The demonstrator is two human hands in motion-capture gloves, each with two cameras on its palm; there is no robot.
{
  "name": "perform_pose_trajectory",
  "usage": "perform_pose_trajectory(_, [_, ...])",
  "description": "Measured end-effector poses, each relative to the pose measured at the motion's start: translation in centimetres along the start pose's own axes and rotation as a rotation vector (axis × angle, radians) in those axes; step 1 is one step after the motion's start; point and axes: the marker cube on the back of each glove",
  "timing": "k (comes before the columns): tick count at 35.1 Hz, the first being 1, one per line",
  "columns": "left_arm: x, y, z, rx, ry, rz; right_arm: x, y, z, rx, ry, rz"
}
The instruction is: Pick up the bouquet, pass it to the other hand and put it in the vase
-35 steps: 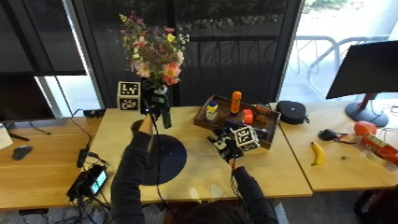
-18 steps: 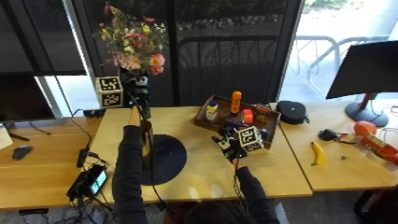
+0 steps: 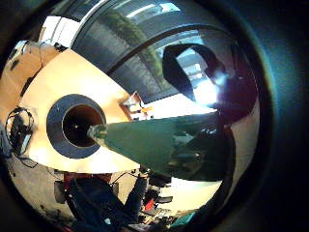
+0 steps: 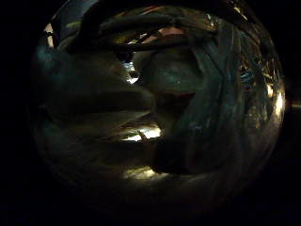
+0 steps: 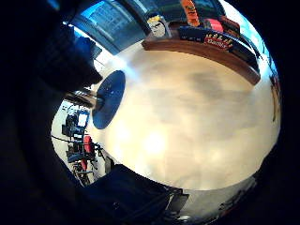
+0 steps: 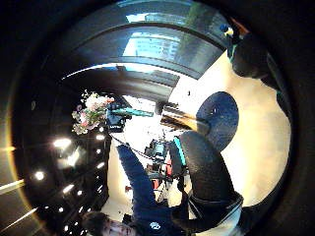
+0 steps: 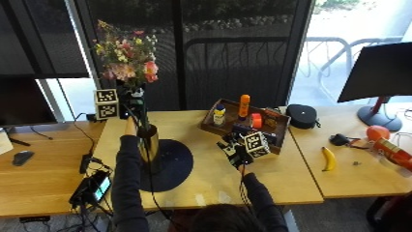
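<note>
So I'm looking at the tail end of this one, the "put it in the vase" part. In the outside view my left hand (image 7: pixel 133 102) is sitting up in the upper left of the frame, fingers wrapped around the stems of the bouquet (image 7: pixel 126 60), with the blooms sticking up in front of the dark window. The vase (image 7: pixel 149 147) is directly underneath, standing on a dark round mat (image 7: pixel 175 166) at the left-centre of the table (image 7: pixel 283 179).

As far as I can tell the hand-over is already done, since it's the left hand doing the holding, and I'm now lining the stems up over the mouth. The little-finger palm view is the useful one here: the green stem wrap (image 3: pixel 154 145) is tapering down toward the dark opening of the vase (image 3: pixel 79 124), and the tip looks like it's just at the rim. I can't tell whether it's actually inside yet.

My right hand (image 7: pixel 243 149) is hovering over the middle of the table, near the wooden tray (image 7: pixel 215 126) of bottles, gripping nothing, fingers loosely curled as best I can make out.

Next move, I reckon: keep the stems upright, go straight down until the wrap is seated, then let go. Vase looks tall and narrow, so a sideways nudge could tip it.
</note>
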Motion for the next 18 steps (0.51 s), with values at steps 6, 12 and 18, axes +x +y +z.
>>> perform_pose_trajectory(6, [-7.8,-0.4,-0.4,-0.243,-0.054,-0.079,0.6,-0.3,0.8,-0.025,-0.027,0.001])
perform_pose_trajectory(12, [-23.5,3.3,-3.3,-0.551,-0.351,-0.25,1.3,0.3,0.2,-0.015,0.001,-0.1])
perform_pose_trajectory(18, [-27.0,5.5,-6.3,-0.516,-0.351,-0.255,3.6,-0.2,-0.4,0.031,0.042,-0.126])
